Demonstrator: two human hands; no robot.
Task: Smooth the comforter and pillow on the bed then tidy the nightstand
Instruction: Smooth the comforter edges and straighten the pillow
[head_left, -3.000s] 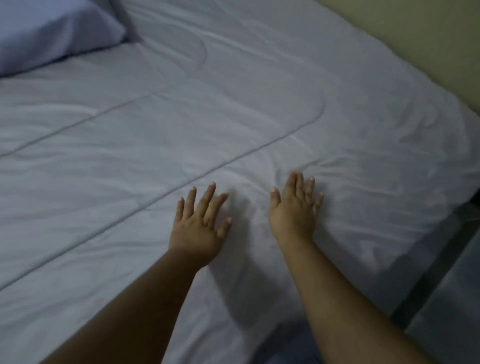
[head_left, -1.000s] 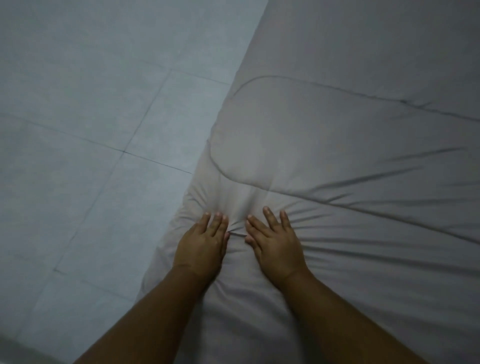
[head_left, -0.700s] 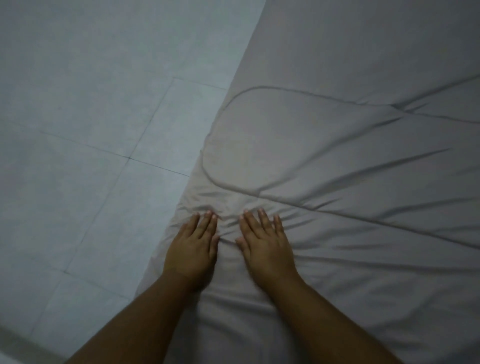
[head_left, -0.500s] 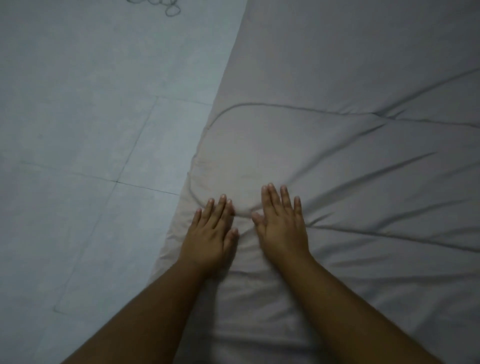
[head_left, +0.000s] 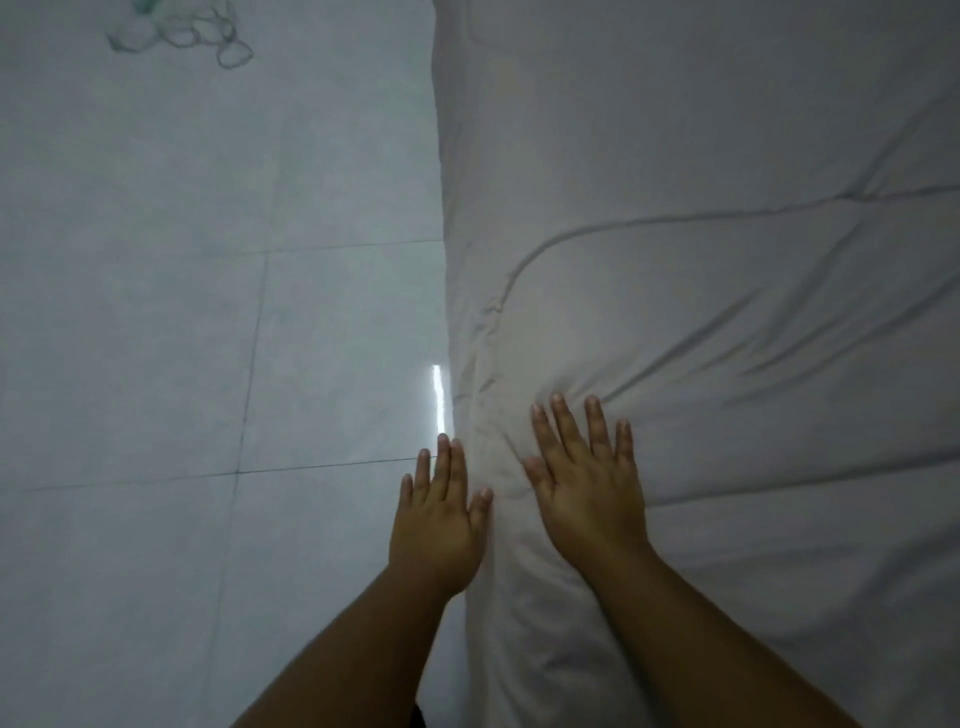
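Fingers (head_left: 567, 431) straight, right hand (head_left: 592, 501) flat on comforter (head_left: 675, 156), left hand (head_left: 436, 530) at its edge

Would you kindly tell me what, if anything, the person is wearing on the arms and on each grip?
Nothing visible. Each grip is a bare hand: the left grip and the right grip show no glove, ring or bracelet. Both forearms are uncovered to the frame's edge, with no sleeve or watch in view. Fingernails look short and unpainted in the dim light.
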